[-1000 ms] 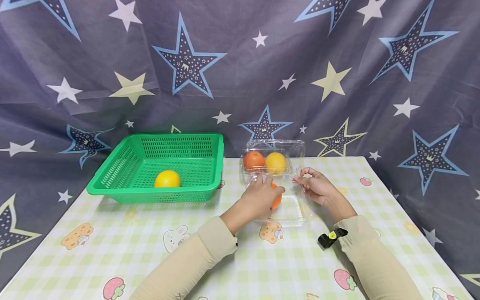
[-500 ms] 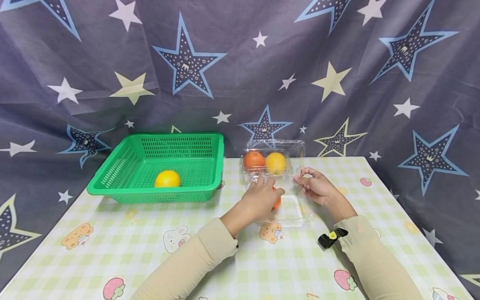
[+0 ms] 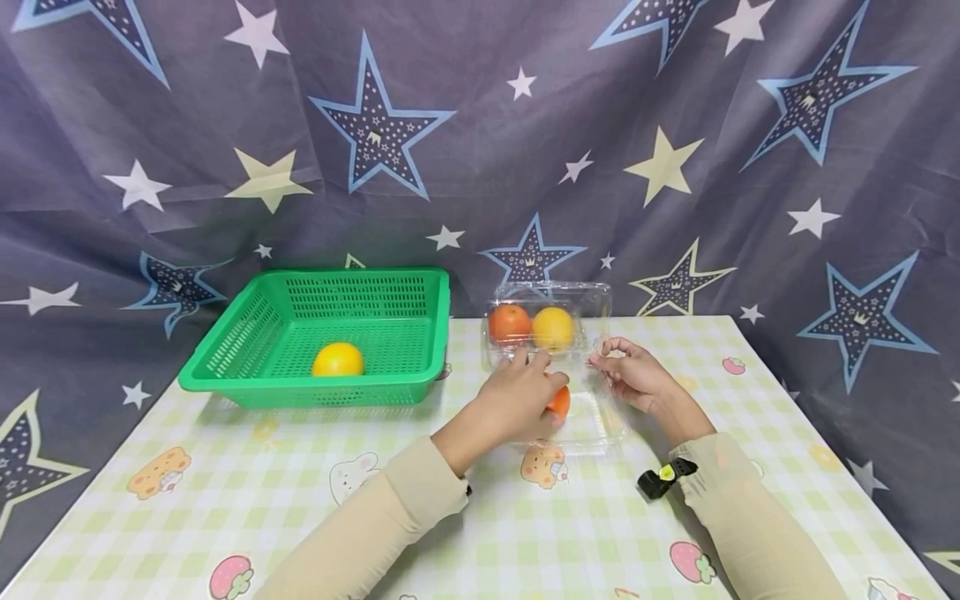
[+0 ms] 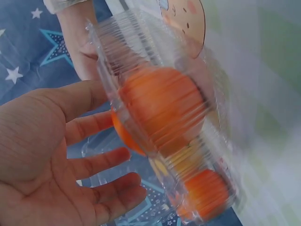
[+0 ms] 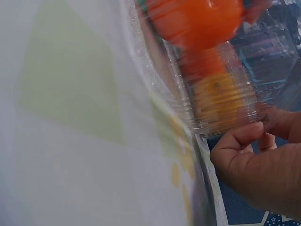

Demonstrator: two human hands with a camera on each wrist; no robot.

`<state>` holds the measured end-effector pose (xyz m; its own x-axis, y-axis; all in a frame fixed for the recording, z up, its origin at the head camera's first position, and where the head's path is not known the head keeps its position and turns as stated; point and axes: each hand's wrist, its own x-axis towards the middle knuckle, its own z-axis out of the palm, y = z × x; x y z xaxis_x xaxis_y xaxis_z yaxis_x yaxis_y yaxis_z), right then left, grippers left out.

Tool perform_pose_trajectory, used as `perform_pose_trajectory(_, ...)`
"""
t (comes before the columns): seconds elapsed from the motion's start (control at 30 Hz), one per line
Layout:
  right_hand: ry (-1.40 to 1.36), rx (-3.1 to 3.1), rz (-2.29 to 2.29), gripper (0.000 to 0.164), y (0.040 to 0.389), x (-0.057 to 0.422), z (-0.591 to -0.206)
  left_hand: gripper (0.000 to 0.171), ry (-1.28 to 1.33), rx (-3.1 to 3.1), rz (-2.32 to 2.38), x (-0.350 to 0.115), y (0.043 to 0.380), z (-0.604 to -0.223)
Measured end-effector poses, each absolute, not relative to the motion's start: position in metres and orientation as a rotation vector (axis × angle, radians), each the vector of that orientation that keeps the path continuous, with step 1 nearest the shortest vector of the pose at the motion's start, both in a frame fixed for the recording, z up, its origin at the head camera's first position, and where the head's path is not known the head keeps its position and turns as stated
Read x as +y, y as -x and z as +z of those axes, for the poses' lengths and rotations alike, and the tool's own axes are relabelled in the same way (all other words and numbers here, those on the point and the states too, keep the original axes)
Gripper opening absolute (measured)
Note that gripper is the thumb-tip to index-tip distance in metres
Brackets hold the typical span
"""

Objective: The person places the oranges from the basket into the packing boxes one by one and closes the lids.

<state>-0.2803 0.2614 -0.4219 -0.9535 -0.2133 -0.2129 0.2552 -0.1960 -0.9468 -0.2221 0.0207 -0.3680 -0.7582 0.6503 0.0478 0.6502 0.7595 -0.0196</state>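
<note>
A clear plastic clamshell box (image 3: 600, 421) lies on the table in the head view. At its far end sit a red-orange fruit (image 3: 510, 323) and a yellow fruit (image 3: 553, 327), side by side. My left hand (image 3: 517, 396) holds an orange (image 3: 559, 402) over the near part of the box, thumb and fingers around it. The left wrist view shows that orange (image 4: 162, 108) through the ribbed plastic, with the thumb and index finger at its side. On the right edge of the box, my right hand (image 3: 633, 372) pinches the plastic; the right wrist view shows its thumb and fingertips (image 5: 251, 132) there.
A green perforated basket (image 3: 390, 392) stands to the left with one yellow-orange fruit (image 3: 338, 359) in it. A checked cloth covers the table (image 3: 525, 533). Behind hangs a dark star-patterned curtain (image 3: 480, 125). A black strap device (image 3: 666, 477) is on the right wrist.
The orange under my left hand has shifted slightly right and nearer, and the left forearm has moved a little left. My right hand keeps its pinch on the box edge.
</note>
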Motion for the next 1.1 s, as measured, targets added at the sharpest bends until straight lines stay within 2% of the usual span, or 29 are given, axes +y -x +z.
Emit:
perform_pose_trajectory(0.23, -0.051, 1.746, -2.229, 0.017, 0.281, 0.262, -0.422, 0.046, 1.050, -2.858, 0.008, 0.011, 0.223, -0.361)
perform_pose_trajectory(0.67, -0.042, 1.740, -2.232, 0.016, 0.280, 0.261, -0.421, 0.054, 0.907, -2.852, -0.003, -0.022, 0.234, -0.345)
perform_pose_trajectory(1.1, -0.050, 1.746, -2.232, 0.016, 0.281, 0.261, -0.422, 0.052, 0.758, -2.878, -0.011, -0.068, 0.247, -0.339)
